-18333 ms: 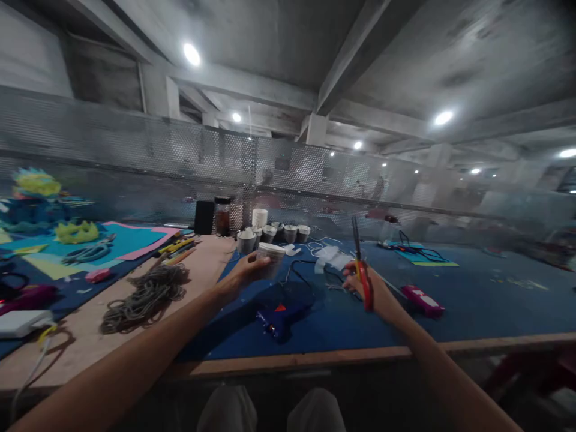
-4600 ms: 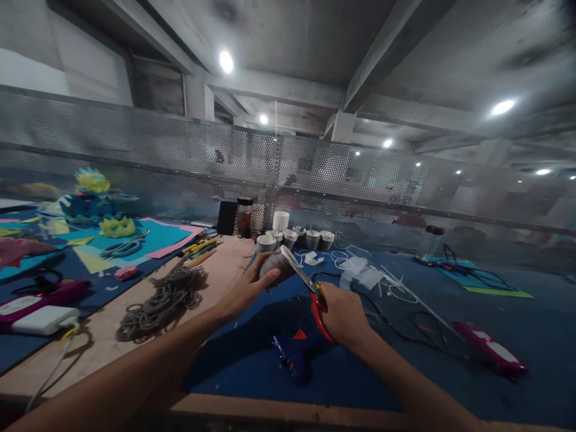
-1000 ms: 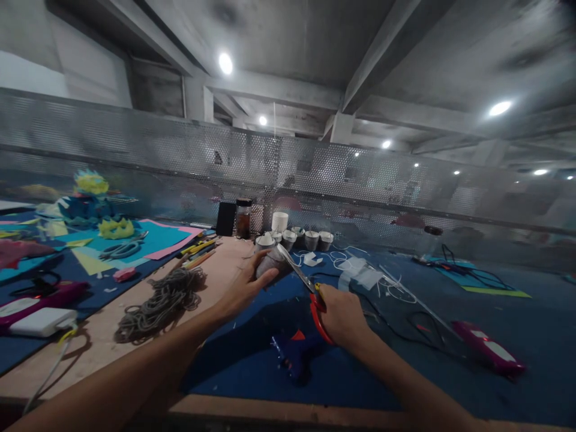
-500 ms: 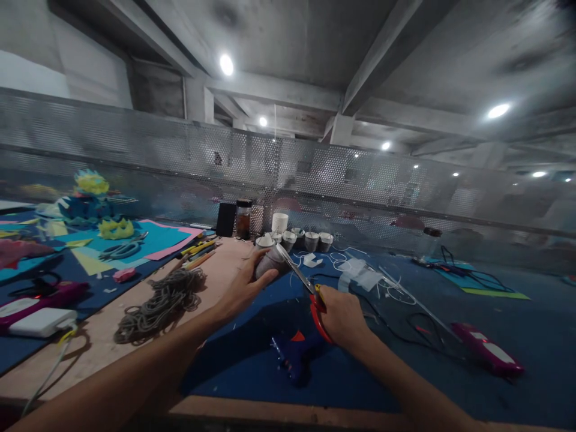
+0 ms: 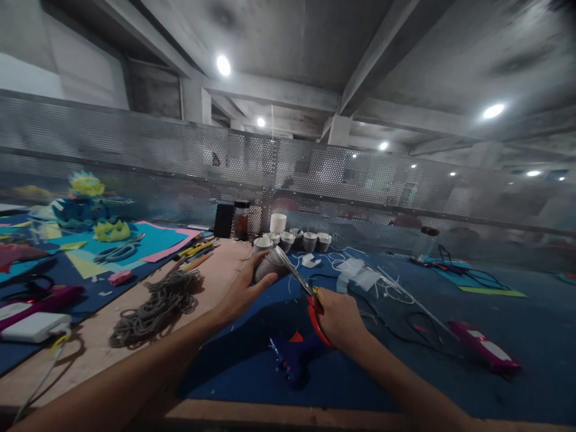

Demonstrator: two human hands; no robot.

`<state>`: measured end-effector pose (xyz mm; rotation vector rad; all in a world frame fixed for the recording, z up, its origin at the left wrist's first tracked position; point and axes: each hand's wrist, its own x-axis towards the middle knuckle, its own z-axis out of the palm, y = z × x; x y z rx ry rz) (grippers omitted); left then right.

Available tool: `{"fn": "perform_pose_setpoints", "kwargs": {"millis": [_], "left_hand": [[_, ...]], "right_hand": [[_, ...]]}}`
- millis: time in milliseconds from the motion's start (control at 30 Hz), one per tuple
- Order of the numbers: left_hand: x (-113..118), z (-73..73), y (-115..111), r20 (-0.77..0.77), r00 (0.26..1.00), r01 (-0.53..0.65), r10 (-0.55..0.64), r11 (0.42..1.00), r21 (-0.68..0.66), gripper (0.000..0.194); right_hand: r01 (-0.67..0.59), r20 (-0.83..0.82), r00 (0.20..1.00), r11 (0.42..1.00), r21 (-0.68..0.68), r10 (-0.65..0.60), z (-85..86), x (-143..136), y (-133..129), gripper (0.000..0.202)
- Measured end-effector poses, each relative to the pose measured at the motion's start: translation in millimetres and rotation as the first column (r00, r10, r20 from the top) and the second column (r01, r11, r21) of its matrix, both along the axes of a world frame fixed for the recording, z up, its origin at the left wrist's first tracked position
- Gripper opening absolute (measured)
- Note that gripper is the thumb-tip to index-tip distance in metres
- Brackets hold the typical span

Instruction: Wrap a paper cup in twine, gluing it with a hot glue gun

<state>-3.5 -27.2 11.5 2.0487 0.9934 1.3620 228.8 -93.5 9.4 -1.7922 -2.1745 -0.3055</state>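
At our ten o'clock we see a coil of grey cord [image 5: 155, 306] on the bare wood. At twelve o'clock a row of small cups [image 5: 300, 240] stands beside a dark jar [image 5: 241, 219], and a blue glue gun [image 5: 292, 355] lies nearest us.

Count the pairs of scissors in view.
2. The red-handled scissors are in the right hand, blades at the cup held by the left hand; grey scissors lie on the coloured paper far left. Clutter may hide others.

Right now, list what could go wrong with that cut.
1. The scissors meet the cup close to the left hand; a slip could nick its fingers.
2. The cup is held in the air, tilted, so it may twist and spoil the cut.
3. The glue gun lies right under the right hand; lowering it could knock the gun.
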Motion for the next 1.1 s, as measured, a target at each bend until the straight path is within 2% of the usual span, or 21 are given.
{"fn": "perform_pose_setpoints", "kwargs": {"millis": [167,333,633,767,867,933,1033,1100], "left_hand": [[-1.5,-2.0,2.7,-0.031,0.999,-0.019,0.020,0.999,0.040,0.056],[0.6,-3.4,0.3,-0.064,0.998,-0.006,0.007,1.000,0.026,0.059],[2.7,-0.7,-3.5,-0.035,0.999,0.013,-0.012,0.999,0.042,0.058],[2.1,-1.0,-3.4,0.002,0.999,0.039,-0.039,0.999,0.022,0.059],[1.2,-1.0,-2.0,0.119,0.988,0.105,-0.097,0.993,-0.055,0.062],[0.4,-0.5,-1.0,0.232,0.959,0.206,-0.165,0.964,-0.165,0.061],[-0.3,1.3,-0.3,0.338,0.904,0.373,-0.260,0.867,-0.331,0.058],[0.0,3.0,-0.7,0.352,0.894,0.410,-0.278,0.824,-0.390,0.056]], "right_hand": [[-0.003,-0.001,1.000,1.000,0.023,0.003,-0.5,0.3,1.6,0.012],[-0.021,-0.030,0.999,0.997,0.069,0.023,-5.3,2.2,3.1,0.010],[-0.035,-0.061,0.997,0.999,0.042,0.037,-1.9,0.3,-0.2,0.010],[-0.041,-0.045,0.998,0.997,0.062,0.044,-4.4,2.6,1.2,0.009],[-0.021,-0.042,0.999,0.996,0.084,0.025,-5.1,4.4,3.0,0.010],[-0.010,-0.042,0.999,0.995,0.095,0.014,-4.7,5.1,4.0,0.011],[-0.017,-0.035,0.999,0.995,0.103,0.021,-3.8,5.4,4.6,0.011],[-0.021,-0.029,0.999,0.994,0.105,0.024,-3.2,5.3,4.3,0.010]]}}
